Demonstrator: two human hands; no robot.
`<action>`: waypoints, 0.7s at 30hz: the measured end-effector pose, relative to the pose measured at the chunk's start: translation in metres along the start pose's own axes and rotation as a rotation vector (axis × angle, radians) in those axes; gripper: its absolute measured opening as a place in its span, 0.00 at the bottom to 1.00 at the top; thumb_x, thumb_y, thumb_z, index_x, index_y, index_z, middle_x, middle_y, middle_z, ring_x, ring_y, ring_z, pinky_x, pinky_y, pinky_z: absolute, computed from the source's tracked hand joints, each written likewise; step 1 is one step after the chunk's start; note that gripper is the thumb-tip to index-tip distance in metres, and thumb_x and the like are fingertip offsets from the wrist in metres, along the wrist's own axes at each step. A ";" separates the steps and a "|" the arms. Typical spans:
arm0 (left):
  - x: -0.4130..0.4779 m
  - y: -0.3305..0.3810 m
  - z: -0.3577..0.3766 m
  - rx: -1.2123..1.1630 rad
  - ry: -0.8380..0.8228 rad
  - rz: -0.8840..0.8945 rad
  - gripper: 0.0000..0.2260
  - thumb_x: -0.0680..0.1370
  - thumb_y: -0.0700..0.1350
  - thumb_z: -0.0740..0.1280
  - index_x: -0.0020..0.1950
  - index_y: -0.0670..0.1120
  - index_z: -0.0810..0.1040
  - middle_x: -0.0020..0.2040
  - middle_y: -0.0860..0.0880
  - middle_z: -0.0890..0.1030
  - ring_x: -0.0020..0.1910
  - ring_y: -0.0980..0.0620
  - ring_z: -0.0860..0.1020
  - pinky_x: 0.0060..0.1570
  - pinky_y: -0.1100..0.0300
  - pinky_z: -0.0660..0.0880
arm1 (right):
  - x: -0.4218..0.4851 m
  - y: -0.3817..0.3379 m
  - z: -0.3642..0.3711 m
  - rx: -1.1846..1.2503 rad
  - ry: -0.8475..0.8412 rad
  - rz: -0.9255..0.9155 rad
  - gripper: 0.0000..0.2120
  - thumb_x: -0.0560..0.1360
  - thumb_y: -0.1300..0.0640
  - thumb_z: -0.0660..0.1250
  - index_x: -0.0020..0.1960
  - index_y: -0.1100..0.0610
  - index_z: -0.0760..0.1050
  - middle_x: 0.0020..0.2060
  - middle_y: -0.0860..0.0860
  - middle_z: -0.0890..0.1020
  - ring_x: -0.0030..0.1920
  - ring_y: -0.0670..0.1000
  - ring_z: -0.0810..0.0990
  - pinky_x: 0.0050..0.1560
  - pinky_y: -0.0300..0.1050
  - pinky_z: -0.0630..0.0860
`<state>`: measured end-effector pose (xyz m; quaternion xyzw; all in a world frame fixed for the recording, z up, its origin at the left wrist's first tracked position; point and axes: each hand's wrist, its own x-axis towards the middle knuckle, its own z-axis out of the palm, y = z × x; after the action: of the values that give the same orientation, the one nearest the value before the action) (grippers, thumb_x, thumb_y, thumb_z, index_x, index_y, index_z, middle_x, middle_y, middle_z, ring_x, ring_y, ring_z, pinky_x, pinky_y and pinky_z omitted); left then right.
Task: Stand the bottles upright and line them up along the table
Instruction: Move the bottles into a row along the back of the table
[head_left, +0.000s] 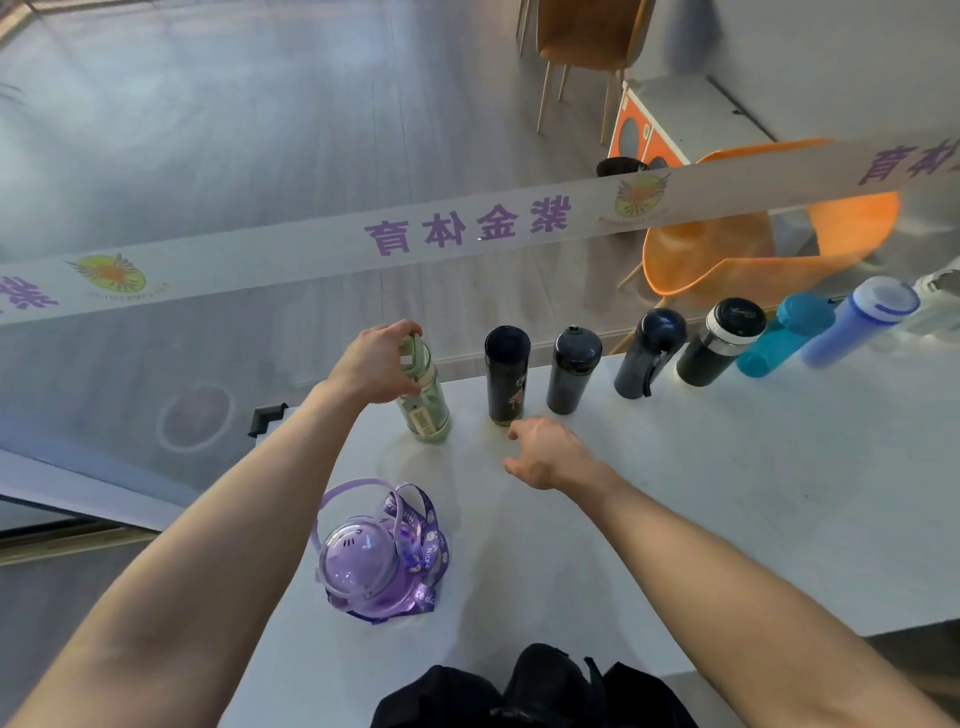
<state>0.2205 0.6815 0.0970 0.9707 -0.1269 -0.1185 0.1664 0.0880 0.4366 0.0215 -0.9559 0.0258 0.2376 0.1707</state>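
Green bottle (426, 400) standing upright at left end of row along far edge of table (727, 493), left hand (376, 364) gripping its cap. Black tumbler (506, 374) standing just right of it, more bottles lining up beyond. Right hand (545, 452) hovering loosely curled, holding nothing. Purple bottle (374, 561) sitting nearer, apart from row.

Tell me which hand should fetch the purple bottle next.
Right, probably. The right hand hangs free with loose fingers, while the left hand is clamped on the green transparent bottle. The round purple bottle with strap stands apart from the row.
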 end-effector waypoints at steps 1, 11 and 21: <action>0.002 -0.001 -0.001 0.009 -0.014 0.010 0.39 0.68 0.46 0.85 0.76 0.55 0.73 0.65 0.46 0.80 0.61 0.45 0.75 0.55 0.50 0.79 | 0.000 0.000 0.000 -0.001 0.002 0.000 0.23 0.79 0.46 0.69 0.71 0.53 0.76 0.67 0.54 0.81 0.64 0.58 0.80 0.64 0.53 0.79; 0.007 -0.006 -0.001 0.041 -0.105 0.037 0.43 0.69 0.44 0.85 0.79 0.57 0.69 0.68 0.46 0.75 0.67 0.41 0.75 0.60 0.48 0.80 | -0.001 -0.004 0.006 -0.007 -0.005 0.017 0.22 0.80 0.45 0.69 0.71 0.53 0.76 0.66 0.54 0.81 0.63 0.58 0.81 0.63 0.53 0.80; -0.030 -0.017 -0.012 -0.098 -0.040 -0.043 0.55 0.71 0.57 0.84 0.88 0.56 0.52 0.82 0.43 0.67 0.76 0.39 0.73 0.69 0.44 0.75 | -0.012 -0.004 0.010 -0.035 -0.013 0.047 0.23 0.81 0.46 0.69 0.73 0.53 0.75 0.68 0.54 0.80 0.65 0.58 0.80 0.64 0.54 0.80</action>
<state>0.1994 0.7096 0.1079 0.9612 -0.1033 -0.1475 0.2087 0.0732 0.4433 0.0203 -0.9562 0.0430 0.2483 0.1487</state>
